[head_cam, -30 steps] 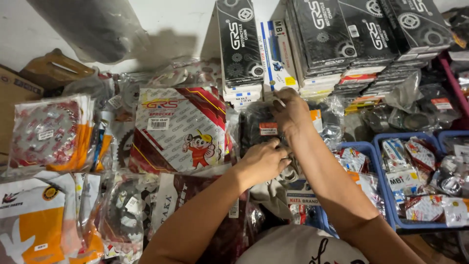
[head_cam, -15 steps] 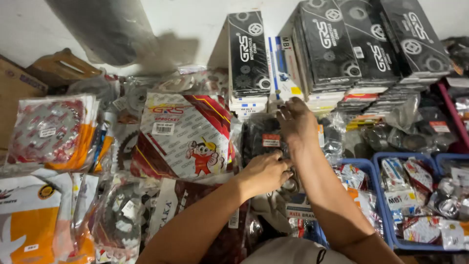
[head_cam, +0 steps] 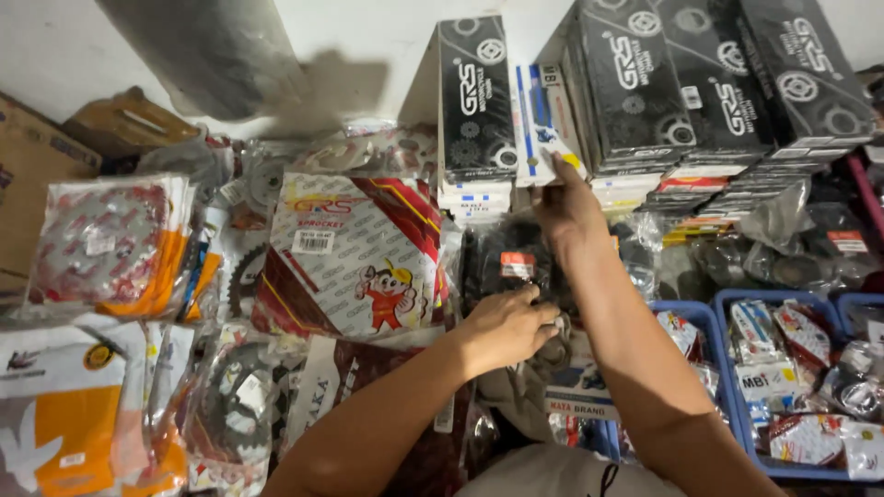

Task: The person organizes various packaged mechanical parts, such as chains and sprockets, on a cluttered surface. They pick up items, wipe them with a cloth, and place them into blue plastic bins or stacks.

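Left hand (head_cam: 509,324) closes on a clear bag (head_cam: 516,262) of dark parts, mid-pile before the boxes (head_cam: 645,87). Right hand (head_cam: 568,207) fingertips press a white-blue box (head_cam: 541,124), upright in the row. Bag looks slick, floppy, probably heavy; best gripped beneath. Box stiff, light; pinch its edges. Since half a second ago, right hand has reached higher.

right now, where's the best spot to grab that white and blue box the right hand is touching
Probably the white and blue box's lower front end, pinched across its narrow sides from below. It stands wedged between black boxes, so only that end, by the right hand, looks free.
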